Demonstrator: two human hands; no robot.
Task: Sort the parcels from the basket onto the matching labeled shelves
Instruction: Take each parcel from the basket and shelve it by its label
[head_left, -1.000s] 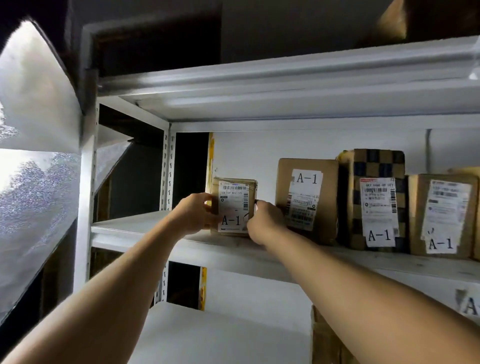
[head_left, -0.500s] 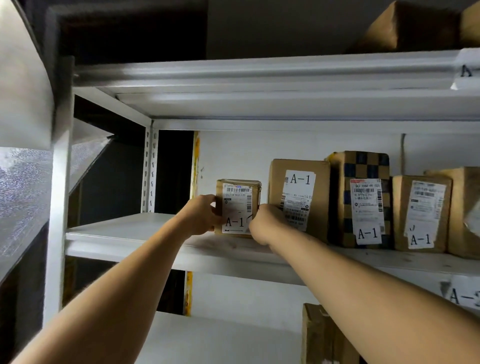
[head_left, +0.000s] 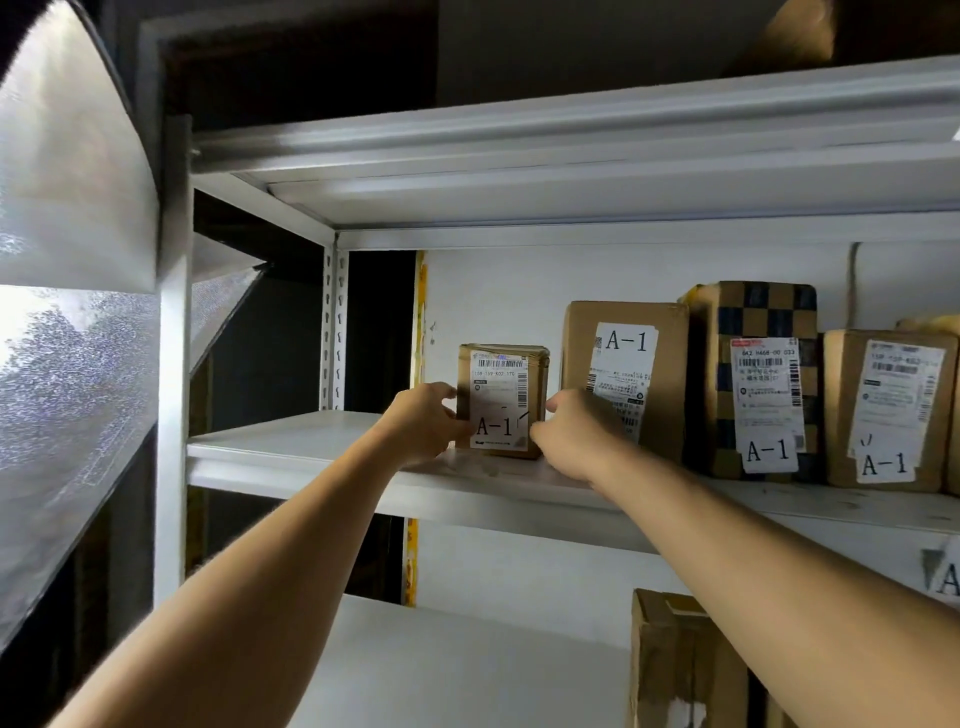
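Squarely, both hands flank a boxy cardboard parcel.

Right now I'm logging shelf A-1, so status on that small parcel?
Left hand and right hand grip small parcel. Upright on shelf. Tall box close right.

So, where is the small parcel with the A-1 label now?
In the head view the small parcel stands upright on the white shelf, between the left hand and right hand, left of the taller A-1 box.

The white shelf is holding four brown boxes standing in a row, each box showing an A-1 sticker.
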